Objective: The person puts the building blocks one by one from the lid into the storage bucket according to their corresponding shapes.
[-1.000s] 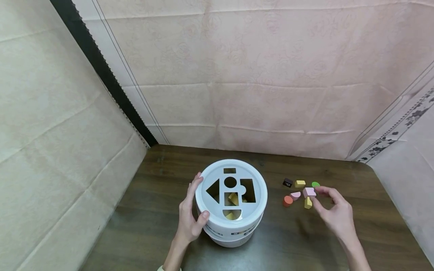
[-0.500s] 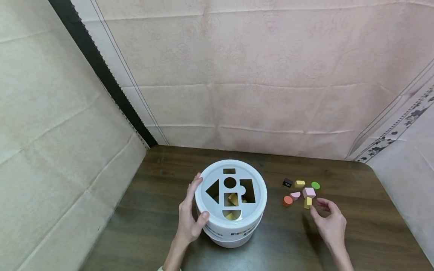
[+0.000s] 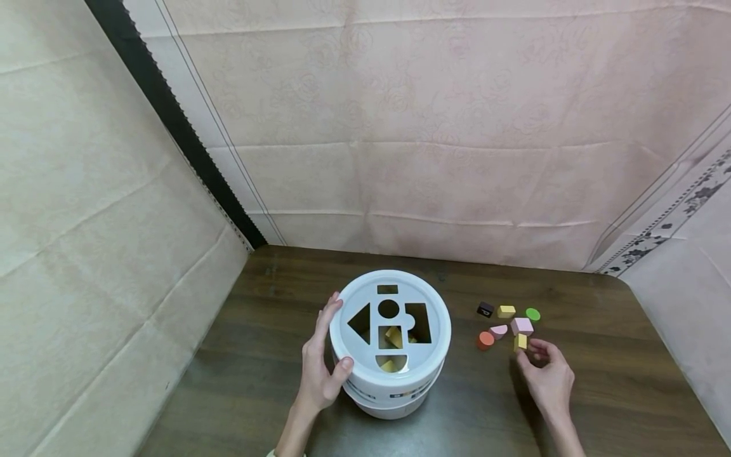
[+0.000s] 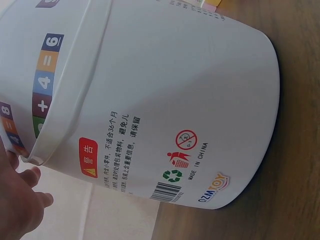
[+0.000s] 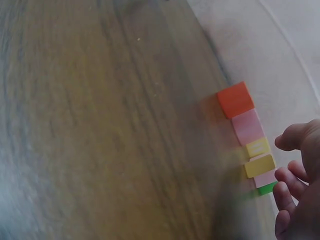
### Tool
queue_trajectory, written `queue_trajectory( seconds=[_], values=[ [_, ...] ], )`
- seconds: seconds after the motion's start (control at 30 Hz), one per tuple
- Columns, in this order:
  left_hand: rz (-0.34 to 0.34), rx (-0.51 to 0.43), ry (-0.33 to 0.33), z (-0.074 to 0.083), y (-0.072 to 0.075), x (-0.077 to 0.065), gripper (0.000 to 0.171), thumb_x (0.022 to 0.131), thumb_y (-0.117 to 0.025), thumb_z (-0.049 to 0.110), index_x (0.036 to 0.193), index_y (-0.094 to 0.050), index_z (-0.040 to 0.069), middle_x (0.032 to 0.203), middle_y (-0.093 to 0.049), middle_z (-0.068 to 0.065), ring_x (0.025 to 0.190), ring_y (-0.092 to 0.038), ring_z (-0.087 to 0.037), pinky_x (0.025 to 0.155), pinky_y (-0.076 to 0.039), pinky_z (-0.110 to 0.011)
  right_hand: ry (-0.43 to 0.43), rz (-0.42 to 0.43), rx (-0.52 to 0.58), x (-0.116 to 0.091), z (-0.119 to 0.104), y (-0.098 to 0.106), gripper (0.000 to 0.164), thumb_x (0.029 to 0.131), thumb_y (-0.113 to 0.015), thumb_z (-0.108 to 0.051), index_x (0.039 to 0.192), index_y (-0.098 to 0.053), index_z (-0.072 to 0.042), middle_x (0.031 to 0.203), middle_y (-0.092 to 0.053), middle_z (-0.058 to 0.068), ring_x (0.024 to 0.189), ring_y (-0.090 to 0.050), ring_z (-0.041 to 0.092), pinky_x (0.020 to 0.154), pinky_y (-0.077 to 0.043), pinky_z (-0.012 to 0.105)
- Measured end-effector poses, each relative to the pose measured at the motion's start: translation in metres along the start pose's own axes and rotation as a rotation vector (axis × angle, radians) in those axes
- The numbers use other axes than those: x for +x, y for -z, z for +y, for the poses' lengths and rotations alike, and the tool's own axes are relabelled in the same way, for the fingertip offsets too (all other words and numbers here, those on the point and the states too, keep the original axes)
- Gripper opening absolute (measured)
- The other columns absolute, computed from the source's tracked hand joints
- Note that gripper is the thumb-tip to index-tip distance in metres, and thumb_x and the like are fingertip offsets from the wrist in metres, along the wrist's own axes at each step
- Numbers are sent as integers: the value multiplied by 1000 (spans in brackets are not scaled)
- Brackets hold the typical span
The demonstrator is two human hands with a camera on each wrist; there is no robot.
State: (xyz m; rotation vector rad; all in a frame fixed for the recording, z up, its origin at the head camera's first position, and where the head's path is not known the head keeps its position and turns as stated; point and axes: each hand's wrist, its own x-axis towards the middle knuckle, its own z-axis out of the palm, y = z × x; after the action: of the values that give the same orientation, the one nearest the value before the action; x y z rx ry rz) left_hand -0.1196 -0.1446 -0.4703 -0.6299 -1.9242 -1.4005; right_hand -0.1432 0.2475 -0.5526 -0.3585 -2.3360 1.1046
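Observation:
A white toy bucket (image 3: 394, 381) stands on the table, its lid (image 3: 425, 295) cut with shaped holes. Through the holes show yellow pieces inside. My left hand (image 3: 320, 368) holds the lid's left rim, fingers along the side and thumb at the front. My right hand (image 3: 548, 374) is beside a yellow block (image 3: 520, 342), thumb and fingers apart near its right and front sides. Next to it are a light pink block (image 3: 522, 326), a pink half-round block (image 3: 499, 331) and a red-orange round block (image 3: 485, 341). In the right wrist view, the right hand (image 5: 302, 180) shows a gap between thumb and fingers.
Behind these lie a black block (image 3: 485, 309), another yellow block (image 3: 506, 311) and a green round block (image 3: 533, 314). Cloth-covered walls (image 3: 428, 158) close off the back and both sides of the brown wooden table (image 3: 245, 368).
My right hand has drawn back from the light pink block, then moved left and toward me to the front yellow block. The left hand and bucket stay in place.

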Motion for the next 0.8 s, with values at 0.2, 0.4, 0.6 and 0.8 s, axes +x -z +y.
queue_trajectory(
  seconds=[0.2,0.4,0.6,0.8],
  values=[
    [5,5,-19,-2,0,-1,75,92,-54,50,144,-47,-4,148,-47,-22,137,-43,-38,99,-19,-80,-26,11,-35,1,7,-8,28,78,-80,-5,102,-69,5,94,-71,19,75,-54,11,69,-36,31],
    [2,8,-13,-2,0,-1,75,92,-54,50,145,-47,-2,148,-47,-21,138,-42,-38,99,-18,-80,-83,17,-86,2,10,-16,25,81,-78,-12,101,-70,2,91,-71,18,74,-59,20,64,-37,34],
    [-5,7,4,-1,0,-1,73,92,-54,49,145,-47,-1,149,-47,-20,138,-43,-37,100,-18,-79,-124,50,-103,2,12,-20,21,82,-74,-12,98,-70,1,87,-70,18,73,-62,27,63,-38,41],
    [-6,1,3,-1,0,-1,74,92,-54,50,145,-46,-1,150,-46,-19,138,-42,-38,101,-17,-78,-132,72,-105,2,12,-20,20,82,-73,-10,97,-70,2,86,-70,20,72,-61,28,63,-38,44]
  ],
)
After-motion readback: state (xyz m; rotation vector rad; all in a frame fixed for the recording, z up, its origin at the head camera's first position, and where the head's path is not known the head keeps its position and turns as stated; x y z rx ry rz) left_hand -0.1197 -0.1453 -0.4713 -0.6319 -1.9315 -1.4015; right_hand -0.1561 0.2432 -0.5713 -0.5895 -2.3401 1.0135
